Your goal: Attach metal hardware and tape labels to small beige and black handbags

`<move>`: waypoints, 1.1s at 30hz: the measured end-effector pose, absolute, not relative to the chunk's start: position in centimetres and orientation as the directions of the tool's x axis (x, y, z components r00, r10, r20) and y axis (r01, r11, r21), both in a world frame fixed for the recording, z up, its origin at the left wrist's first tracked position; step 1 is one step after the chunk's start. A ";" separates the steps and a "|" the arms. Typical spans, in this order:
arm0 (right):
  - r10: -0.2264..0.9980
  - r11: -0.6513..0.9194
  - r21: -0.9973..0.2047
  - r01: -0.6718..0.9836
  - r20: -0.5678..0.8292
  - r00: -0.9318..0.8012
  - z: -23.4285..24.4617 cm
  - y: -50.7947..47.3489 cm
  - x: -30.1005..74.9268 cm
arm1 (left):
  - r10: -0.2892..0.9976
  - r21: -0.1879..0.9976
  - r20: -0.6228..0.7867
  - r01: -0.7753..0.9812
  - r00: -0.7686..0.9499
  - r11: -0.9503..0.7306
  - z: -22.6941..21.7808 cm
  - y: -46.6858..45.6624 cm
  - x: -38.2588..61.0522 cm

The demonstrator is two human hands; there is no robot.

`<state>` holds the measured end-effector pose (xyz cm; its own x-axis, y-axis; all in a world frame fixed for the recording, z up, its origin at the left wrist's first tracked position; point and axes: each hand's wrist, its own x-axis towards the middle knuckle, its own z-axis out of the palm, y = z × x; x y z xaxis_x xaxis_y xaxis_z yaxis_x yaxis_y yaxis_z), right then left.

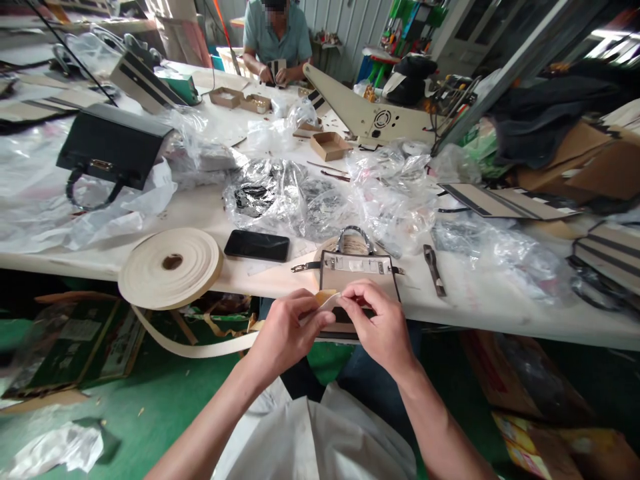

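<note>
My left hand (287, 333) and my right hand (377, 320) meet just below the table's near edge, both pinching the end of a cream tape strip (325, 298). The strip trails left and down to a big cream tape roll (170, 267) lying flat at the table edge. Under my fingers lies a small grey-and-black handbag (360, 267) with metal fittings and a curved handle, partly hidden by my right hand.
A black phone (257, 245) lies next to the roll. Crumpled clear plastic bags (285, 193) cover the table's middle. A black handbag (113, 143) stands far left. A dark strap piece (434, 270) lies right. Another person (277, 40) works at the far side. Cardboard boxes sit right.
</note>
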<state>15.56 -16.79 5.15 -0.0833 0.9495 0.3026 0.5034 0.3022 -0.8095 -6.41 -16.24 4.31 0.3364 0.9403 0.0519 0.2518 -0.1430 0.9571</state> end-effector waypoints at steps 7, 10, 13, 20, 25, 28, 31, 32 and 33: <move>0.934 0.356 -0.811 0.464 0.298 -0.197 5.7 -16.7 15.7 | 0.781 0.910 0.222 0.163 0.584 -0.380 5.8 -14.7 -7.3; 0.930 0.367 -0.792 0.488 0.332 -0.160 5.7 -16.8 15.7 | 0.803 0.935 0.146 0.184 0.578 -0.302 6.0 -14.4 -6.8; 0.926 0.369 -0.764 0.528 0.351 -0.139 5.5 -17.0 15.9 | 0.855 0.956 0.066 0.214 0.514 -0.203 5.4 -14.7 -6.6; 0.950 0.271 -0.795 0.543 0.311 -0.019 4.8 -16.9 16.6 | 0.916 0.965 -0.130 0.260 0.379 0.030 3.6 -16.7 -6.5; 0.960 0.231 -0.757 0.611 0.279 -0.018 5.5 -14.9 17.0 | 0.962 0.954 -0.064 0.300 0.266 -0.020 4.3 -17.7 -5.3; 0.934 0.310 -0.613 0.727 0.341 -0.111 6.1 -12.4 17.0 | 0.969 0.961 -0.072 0.276 0.237 0.003 4.7 -17.6 -4.1; 0.920 0.365 -0.453 0.813 0.309 -0.241 6.1 -9.7 16.7 | 0.960 0.968 -0.180 0.212 0.212 0.135 4.7 -16.7 -2.8; 0.919 0.373 -0.403 0.836 0.286 -0.272 6.0 -8.8 16.6 | 0.949 0.963 -0.237 0.179 0.209 0.202 4.6 -16.3 -2.3; 0.918 0.378 -0.358 0.854 0.266 -0.295 5.8 -8.1 16.5 | 0.932 0.954 -0.292 0.141 0.214 0.266 4.5 -15.9 -2.0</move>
